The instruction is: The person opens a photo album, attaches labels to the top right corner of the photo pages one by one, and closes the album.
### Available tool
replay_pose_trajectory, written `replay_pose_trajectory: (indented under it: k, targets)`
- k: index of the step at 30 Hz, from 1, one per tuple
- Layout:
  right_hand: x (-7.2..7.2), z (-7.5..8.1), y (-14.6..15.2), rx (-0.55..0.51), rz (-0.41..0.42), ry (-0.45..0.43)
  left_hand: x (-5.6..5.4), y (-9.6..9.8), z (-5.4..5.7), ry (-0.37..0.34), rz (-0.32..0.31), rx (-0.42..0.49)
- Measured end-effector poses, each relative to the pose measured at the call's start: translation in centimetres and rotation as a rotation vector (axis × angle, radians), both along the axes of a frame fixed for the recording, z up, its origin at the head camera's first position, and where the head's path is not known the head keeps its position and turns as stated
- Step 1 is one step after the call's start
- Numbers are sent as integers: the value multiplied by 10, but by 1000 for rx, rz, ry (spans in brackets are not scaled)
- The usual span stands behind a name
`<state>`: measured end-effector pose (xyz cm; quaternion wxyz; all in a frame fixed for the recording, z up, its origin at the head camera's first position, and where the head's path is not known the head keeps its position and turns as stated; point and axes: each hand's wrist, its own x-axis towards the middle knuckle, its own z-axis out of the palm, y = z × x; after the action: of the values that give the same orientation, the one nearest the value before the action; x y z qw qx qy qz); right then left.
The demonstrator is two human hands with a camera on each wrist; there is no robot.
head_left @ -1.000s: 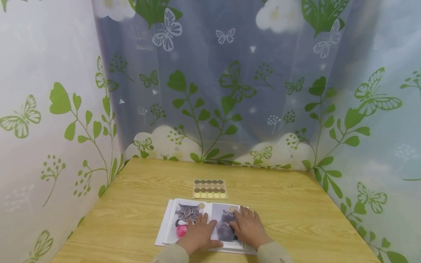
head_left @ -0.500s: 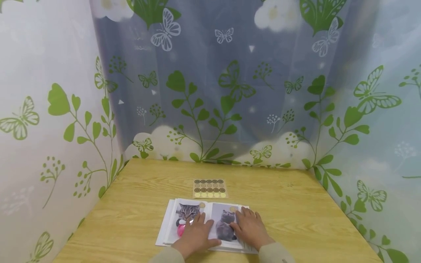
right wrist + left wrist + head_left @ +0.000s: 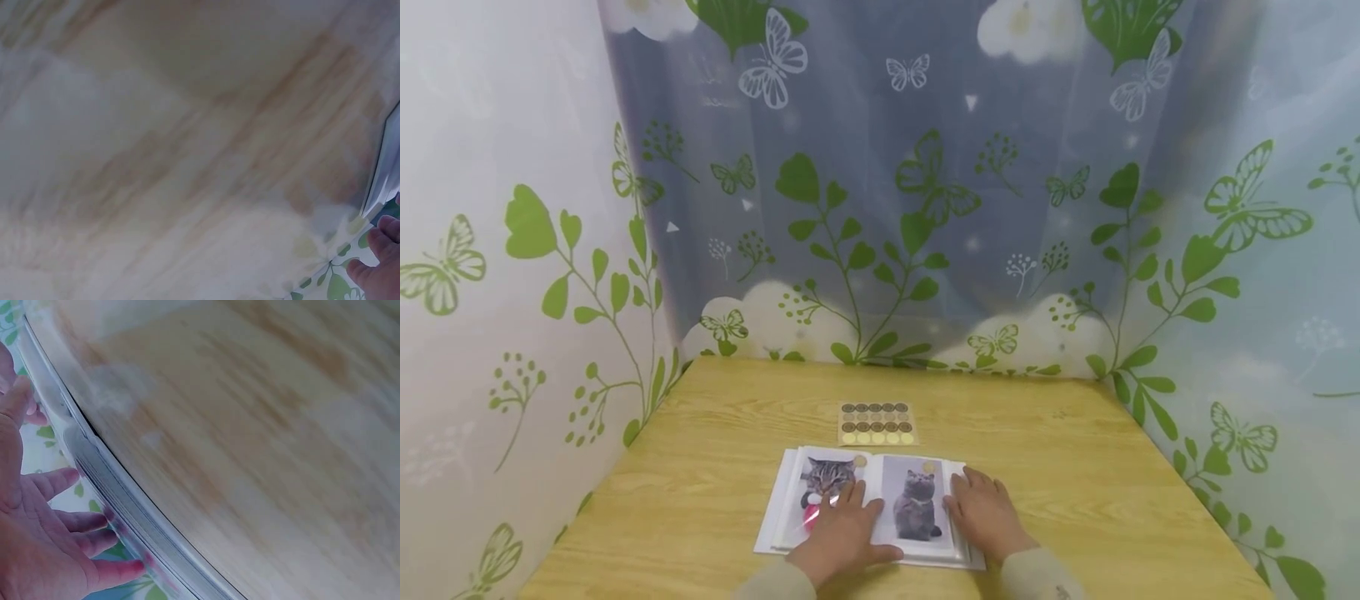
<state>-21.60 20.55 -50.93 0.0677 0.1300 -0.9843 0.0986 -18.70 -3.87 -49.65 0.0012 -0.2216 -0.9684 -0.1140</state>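
An open photo album (image 3: 772, 525) lies on the wooden table, with a tabby cat photo (image 3: 829, 475) on its left page and a grey cat photo (image 3: 914, 508) on its right page. Each page has a small round sticker near its top. My left hand (image 3: 842, 529) rests with spread fingers on the left page and its thumb reaches past the fold. At the right page's outer edge, my right hand (image 3: 988, 512) touches the album with extended fingers. The left wrist view shows the album's stacked page edges (image 3: 144, 519) beside the left fingers.
Behind the album lies a sheet of round stickers (image 3: 877, 423), in rows of dark, tan and yellow. The wooden table (image 3: 1075, 467) reaches back to a curtain (image 3: 880, 250) printed with leaves and butterflies, which also hangs on both sides.
The right hand has slid rightward off the grey cat photo to the page's outer edge. My left hand has shifted slightly left. The head view has tilted a little.
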Motion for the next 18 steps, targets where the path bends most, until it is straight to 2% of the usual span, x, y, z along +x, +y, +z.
replay_pose_trajectory:
  k: [7, 14, 18]
  targets:
    - [0, -1, 5, -5, 2, 16, 2, 12, 5, 13, -23, -25]
    - [6, 0, 4, -34, 0, 3, 2, 18, -4, 31, -29, -34]
    - [10, -1, 3, -63, 18, 24, 4, 16, -5, 45, -34, -17]
